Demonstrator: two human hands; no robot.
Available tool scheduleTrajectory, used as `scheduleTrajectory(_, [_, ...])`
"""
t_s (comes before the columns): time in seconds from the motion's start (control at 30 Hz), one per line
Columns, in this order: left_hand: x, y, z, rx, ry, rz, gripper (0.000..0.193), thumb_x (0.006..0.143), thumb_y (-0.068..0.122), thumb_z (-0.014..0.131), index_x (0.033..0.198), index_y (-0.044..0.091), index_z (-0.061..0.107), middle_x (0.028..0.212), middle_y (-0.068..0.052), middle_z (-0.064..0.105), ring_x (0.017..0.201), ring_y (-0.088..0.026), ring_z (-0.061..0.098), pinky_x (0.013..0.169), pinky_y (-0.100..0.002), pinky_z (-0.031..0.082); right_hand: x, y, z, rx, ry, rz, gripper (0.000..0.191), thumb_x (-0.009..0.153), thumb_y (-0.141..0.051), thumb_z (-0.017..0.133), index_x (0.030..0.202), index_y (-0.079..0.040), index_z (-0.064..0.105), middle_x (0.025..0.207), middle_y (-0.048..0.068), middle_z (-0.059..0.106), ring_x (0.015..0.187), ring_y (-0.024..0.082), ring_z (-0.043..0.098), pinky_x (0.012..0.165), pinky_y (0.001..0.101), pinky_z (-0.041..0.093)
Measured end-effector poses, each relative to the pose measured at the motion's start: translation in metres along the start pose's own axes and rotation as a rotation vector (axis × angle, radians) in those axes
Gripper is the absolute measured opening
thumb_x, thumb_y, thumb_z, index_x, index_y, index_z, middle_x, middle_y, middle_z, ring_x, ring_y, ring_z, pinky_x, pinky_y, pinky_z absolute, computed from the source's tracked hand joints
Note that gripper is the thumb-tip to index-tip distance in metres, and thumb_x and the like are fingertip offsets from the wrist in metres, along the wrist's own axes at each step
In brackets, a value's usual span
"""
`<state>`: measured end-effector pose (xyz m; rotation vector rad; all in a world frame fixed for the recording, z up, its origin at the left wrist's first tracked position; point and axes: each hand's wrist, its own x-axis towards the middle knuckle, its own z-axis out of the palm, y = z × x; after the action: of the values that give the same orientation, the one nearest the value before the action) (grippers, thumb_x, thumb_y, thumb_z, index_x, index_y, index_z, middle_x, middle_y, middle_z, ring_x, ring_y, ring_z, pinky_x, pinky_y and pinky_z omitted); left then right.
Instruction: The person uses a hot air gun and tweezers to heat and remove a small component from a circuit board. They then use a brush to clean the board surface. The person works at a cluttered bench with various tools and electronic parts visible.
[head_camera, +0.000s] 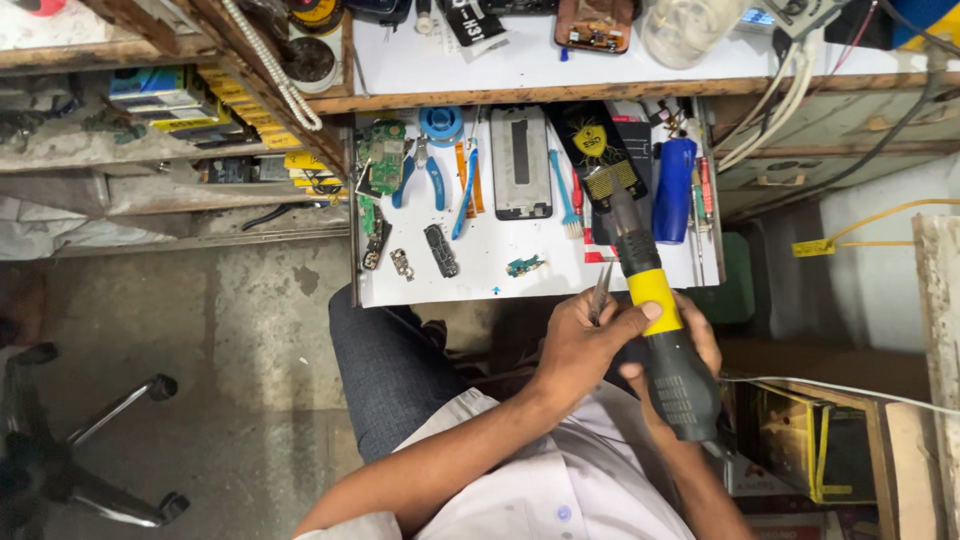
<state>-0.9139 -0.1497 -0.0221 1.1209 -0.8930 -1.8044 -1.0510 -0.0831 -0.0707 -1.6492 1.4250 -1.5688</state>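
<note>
Together, left hand (585, 345) pinching slim metal tweezers (600, 292) and right hand (690, 345) grip the ribbed yellow-banded hot-air tool (660, 330).

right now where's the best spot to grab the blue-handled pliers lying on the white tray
Take the blue-handled pliers by the two splayed blue grips, coming from the tray's near edge. The handles point toward the person, the metal jaws point away, and the green circuit board crowds the left side.

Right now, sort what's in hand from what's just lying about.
In hand:
- hot-air tool, gripped by both left hand and right hand
- tweezers, in left hand

Lying about:
- pliers
- phone frame
- brush
- circuit board
- blue cylinder
</note>
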Motion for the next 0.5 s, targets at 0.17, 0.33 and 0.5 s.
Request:
scheduleTrajectory(0.17, [-0.003,0.011,-0.020,-0.014,-0.157,0.122,0.031,0.088,0.027,0.081,0.088,0.009,0.056,0.084,0.003,0.067,0.073,-0.002,0.051,0.064,-0.021,0.043,0.006,0.006,-0.005,-0.050,0.050,-0.096,0.066,0.086,-0.034,0.077,0.139,-0.018,0.041,0.154,0.021,0.049,0.140,0.036,0.053,0.115,0.0472,0.049])
scheduleTrajectory(0.33, [0.010,0.033,-0.093,0.578,0.250,0.160,0.023,0.089,0.024,0.078,0.095,0.003,0.071,0.075,-0.004,0.070,0.064,-0.010,0.058,0.057,-0.029,0.048,0.029,-0.008,-0.016,0.371,0.217,0.011,0.066,0.093,-0.038,0.082,0.141,-0.018,0.042,0.151,0.023,0.048,0.131,0.032,0.058,0.101,0.0443,0.061])
scheduleTrajectory(0.5, [0.048,0.021,-0.112,0.981,0.275,0.399,0.031,0.084,0.021,0.080,0.107,0.001,0.072,0.096,-0.014,0.071,0.081,-0.029,0.071,0.073,-0.039,0.056,0.066,-0.005,-0.039,0.447,0.271,0.040,0.063,0.100,-0.040,0.082,0.141,-0.018,0.039,0.152,0.022,0.047,0.131,0.029,0.055,0.107,0.0410,0.058])
